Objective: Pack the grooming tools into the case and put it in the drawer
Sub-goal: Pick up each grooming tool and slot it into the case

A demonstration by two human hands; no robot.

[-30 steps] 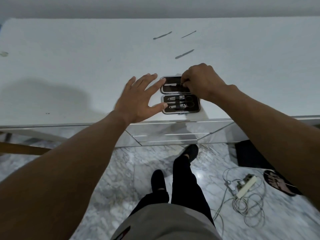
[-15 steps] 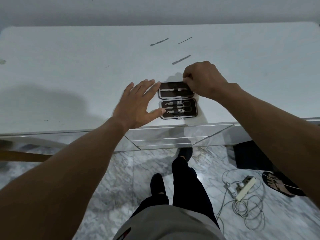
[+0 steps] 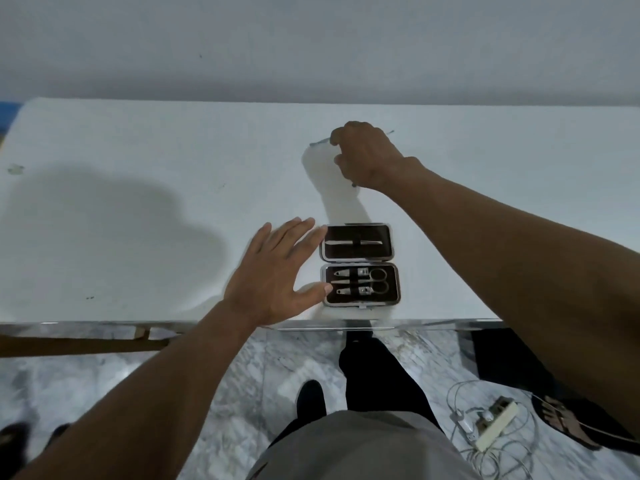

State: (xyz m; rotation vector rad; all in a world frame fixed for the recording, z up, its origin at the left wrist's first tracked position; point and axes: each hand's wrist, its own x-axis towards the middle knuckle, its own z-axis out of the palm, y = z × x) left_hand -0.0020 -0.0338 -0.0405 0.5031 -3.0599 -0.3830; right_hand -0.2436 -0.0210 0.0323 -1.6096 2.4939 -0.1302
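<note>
Head view. We see a white bench (image 3: 138, 209) running along a plain grey wall (image 3: 311, 46). The top is bare matte white, with a small stain (image 3: 15, 169) far left and a broad soft shadow across its left half. Its front edge looks mirrored.

The case (image 3: 360, 233) lies open and flat near the bench's front edge, right of centre. Its far half holds one long tool under a strap. Its near half holds clippers and scissors (image 3: 379, 285).

The left hand (image 3: 273, 275) lies flat on the bench just left of the case, fingers (image 3: 294, 233) straight and spread, holding nothing. The thumb tip touches the near half and the index tip touches the far half's edge.

The right hand (image 3: 363, 154) reaches well beyond the case, knuckles up, fingers curled down onto the bench. A thin loose tool (image 3: 318, 143) sticks out left from under them. We cannot tell if it is pinched. Another thin tip (image 3: 389, 133) shows at the hand's right.

Below the bench is a grey marble floor (image 3: 242, 393). On it, right, lie a power strip (image 3: 495, 424) with tangled cable and a sandal (image 3: 561, 420). The person's dark trousers and shoe (image 3: 310, 396) show at centre.
</note>
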